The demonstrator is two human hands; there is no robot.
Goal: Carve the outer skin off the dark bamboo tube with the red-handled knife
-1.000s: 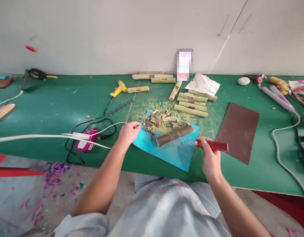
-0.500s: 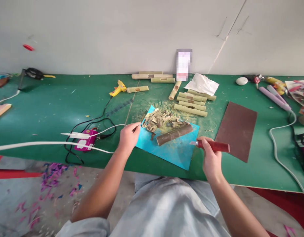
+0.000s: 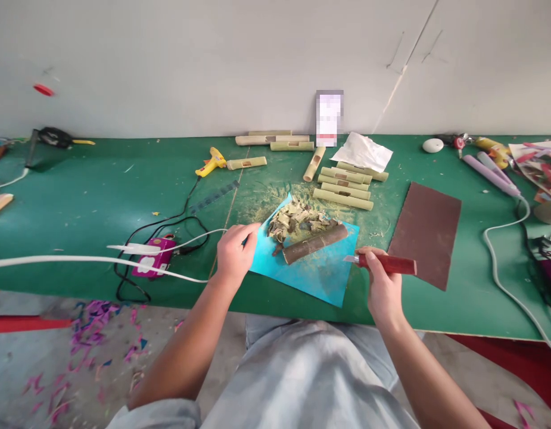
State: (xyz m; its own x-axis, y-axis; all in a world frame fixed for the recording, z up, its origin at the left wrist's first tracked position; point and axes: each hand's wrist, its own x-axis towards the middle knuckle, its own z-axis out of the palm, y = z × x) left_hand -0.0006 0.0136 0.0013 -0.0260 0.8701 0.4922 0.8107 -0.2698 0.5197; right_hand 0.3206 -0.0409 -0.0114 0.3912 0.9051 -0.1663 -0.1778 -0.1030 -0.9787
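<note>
My left hand (image 3: 236,253) pinches the left edge of a blue sheet (image 3: 311,280), whose far left corner is bent upward. On the sheet lies a pile of shavings (image 3: 297,217) with a dark brown tube (image 3: 316,243), bamboo-like, in front of it. A knife (image 3: 386,263) with a red handle and short blade is gripped in my right hand (image 3: 385,289), just right of the sheet, its blade pointing left toward the tube. Pale dust is scattered around the pile.
Several bamboo pieces with cut slots (image 3: 344,195) lie behind the sheet, near a crumpled white tissue (image 3: 363,152) and a propped phone (image 3: 329,119). Brown sandpaper-like sheet (image 3: 427,235) lies at right. A yellow glue gun (image 3: 211,162), cords and a purple box (image 3: 153,257) are at left.
The sheet's left side has lifted and curled, and the shavings have shifted right, closer together against the tube. My right hand keeps hold of the knife in nearly the same place.
</note>
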